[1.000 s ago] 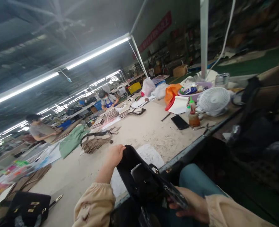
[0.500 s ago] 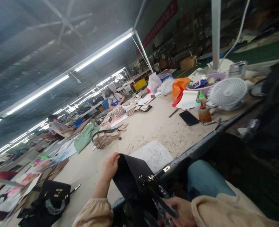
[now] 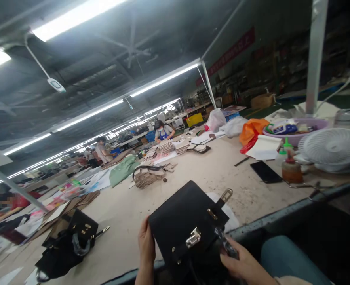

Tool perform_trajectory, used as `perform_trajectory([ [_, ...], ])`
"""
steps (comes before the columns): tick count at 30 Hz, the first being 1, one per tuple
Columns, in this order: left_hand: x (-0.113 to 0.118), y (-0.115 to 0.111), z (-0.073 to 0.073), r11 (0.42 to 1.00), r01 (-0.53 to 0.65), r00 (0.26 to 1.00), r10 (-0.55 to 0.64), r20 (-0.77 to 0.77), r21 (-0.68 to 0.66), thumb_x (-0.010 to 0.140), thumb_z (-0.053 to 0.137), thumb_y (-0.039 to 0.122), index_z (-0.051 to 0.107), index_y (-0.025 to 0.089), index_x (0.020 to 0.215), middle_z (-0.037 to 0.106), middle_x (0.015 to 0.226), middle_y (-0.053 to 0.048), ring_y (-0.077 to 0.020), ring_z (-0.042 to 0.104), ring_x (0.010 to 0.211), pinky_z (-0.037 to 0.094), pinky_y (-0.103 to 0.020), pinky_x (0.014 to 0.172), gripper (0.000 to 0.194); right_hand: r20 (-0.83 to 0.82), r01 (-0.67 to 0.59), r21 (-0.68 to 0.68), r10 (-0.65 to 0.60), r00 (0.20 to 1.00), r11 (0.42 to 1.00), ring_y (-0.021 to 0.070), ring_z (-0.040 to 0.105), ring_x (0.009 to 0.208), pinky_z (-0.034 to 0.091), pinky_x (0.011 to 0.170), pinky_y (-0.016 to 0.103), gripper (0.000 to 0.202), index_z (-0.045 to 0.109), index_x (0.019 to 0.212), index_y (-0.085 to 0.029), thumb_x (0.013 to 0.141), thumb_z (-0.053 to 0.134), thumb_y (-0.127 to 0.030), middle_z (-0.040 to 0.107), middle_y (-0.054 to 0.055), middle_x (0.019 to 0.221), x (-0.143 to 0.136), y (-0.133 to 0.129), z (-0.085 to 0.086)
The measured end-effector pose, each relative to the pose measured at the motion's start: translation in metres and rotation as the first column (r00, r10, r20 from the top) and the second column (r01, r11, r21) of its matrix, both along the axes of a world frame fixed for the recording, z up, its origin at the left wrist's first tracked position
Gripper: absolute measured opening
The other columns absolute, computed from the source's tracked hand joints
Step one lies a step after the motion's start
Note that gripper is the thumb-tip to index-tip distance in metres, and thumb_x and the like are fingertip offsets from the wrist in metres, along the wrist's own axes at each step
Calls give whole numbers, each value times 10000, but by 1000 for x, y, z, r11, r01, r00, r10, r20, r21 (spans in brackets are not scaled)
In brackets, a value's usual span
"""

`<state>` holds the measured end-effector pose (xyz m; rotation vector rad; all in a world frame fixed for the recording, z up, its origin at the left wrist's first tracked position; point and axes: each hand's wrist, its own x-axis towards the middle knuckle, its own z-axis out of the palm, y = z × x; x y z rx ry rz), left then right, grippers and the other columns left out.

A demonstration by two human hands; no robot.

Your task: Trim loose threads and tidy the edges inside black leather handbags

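Observation:
A black bag (image 3: 179, 213) with gold metal fittings is held at the table's near edge, its broad flat side facing up. My left hand (image 3: 147, 242) grips the bag's left edge, fingers mostly behind it. On the right, my right hand (image 3: 240, 259) is closed around the plastic-wrapped handle (image 3: 227, 244). A strap end with a gold plate (image 3: 226, 196) sticks out past the bag's upper right side. The lower part of the bag drops out of view.
Another black bag (image 3: 63, 251) lies at left on the table (image 3: 118, 225). Stacked brown pieces (image 3: 147, 176) sit mid-table. At right are a phone (image 3: 265, 171), an amber bottle (image 3: 291, 171) and a white fan (image 3: 332, 148). A person (image 3: 164, 132) works across the table.
The bag has turned from edge-on to show its flat side and gold fittings. My left hand has gone lower beside it. The camera view has shifted, so the table items appear farther right.

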<state>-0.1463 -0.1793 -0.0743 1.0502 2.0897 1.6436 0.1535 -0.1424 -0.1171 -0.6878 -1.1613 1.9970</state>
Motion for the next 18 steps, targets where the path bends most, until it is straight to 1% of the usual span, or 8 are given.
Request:
perform_trajectory([
  [1, 3, 7, -10, 998, 64, 987, -67, 147, 25, 813, 520, 440, 579, 214, 1143, 631, 1177, -59, -229, 563, 1124, 471, -321, 917, 405, 42, 52, 135, -58, 997, 990, 248, 618, 939, 508, 793, 323, 707, 543, 1240, -186, 625, 739, -473, 669, 95, 1011, 5, 5, 16],
  [3, 13, 24, -26, 984, 167, 886, -177, 428, 62, 744, 635, 402, 582, 237, 1162, 618, 1204, -68, -236, 584, 1103, 495, -311, 877, 452, 154, 78, 336, -137, 979, 939, 297, 460, 1223, 374, 1026, 386, 752, 449, 1354, -186, 691, 687, -451, 528, 121, 1312, 12, 11, 38],
  [5, 29, 39, -39, 971, 221, 753, -228, 617, 89, 710, 682, 366, 568, 244, 1185, 614, 1201, -95, -241, 627, 1031, 511, -314, 836, 504, 252, 25, 486, -168, 953, 874, 301, 336, 1318, 256, 1105, 406, 764, 382, 1403, -177, 727, 651, -407, 397, 102, 1422, 15, 14, 44],
  [6, 38, 45, -43, 966, 238, 716, -242, 655, 97, 711, 684, 362, 559, 222, 1196, 623, 1174, -123, -246, 641, 1001, 513, -321, 827, 520, 285, -9, 543, -174, 943, 840, 302, 314, 1330, 230, 1116, 409, 764, 372, 1408, -168, 726, 647, -375, 374, 96, 1434, 14, 14, 40],
  [9, 66, 51, -49, 961, 253, 678, -256, 689, 107, 735, 667, 411, 560, 147, 1182, 627, 1132, -176, -252, 655, 955, 509, -326, 813, 530, 332, -30, 625, -232, 915, 780, 289, 317, 1331, 207, 1127, 400, 726, 386, 1399, -155, 721, 616, -279, 369, 87, 1434, 10, 15, 17],
  [12, 91, 45, -46, 956, 270, 658, -273, 702, 119, 737, 647, 499, 590, 133, 1146, 621, 1146, -179, -249, 651, 952, 502, -326, 821, 552, 380, 35, 588, -315, 870, 808, 269, 346, 1318, 218, 1125, 389, 719, 367, 1406, -118, 731, 570, -264, 391, 106, 1420, 6, 17, -5],
  [15, 115, 31, -46, 935, 339, 677, -321, 662, 107, 735, 629, 544, 618, 119, 1118, 639, 1121, -171, -252, 644, 949, 488, -343, 847, 573, 394, 84, 569, -361, 845, 818, 262, 356, 1313, 231, 1119, 404, 734, 345, 1407, -75, 735, 551, -286, 402, 131, 1411, 5, 20, -14],
  [18, 138, 14, -57, 905, 406, 723, -403, 561, 127, 692, 676, 537, 663, 116, 1052, 676, 1045, -154, -274, 626, 975, 456, -379, 913, 554, 365, 89, 587, -361, 858, 805, 262, 361, 1309, 255, 1106, 428, 725, 341, 1401, -62, 749, 550, -301, 403, 146, 1410, 5, 21, -13],
])
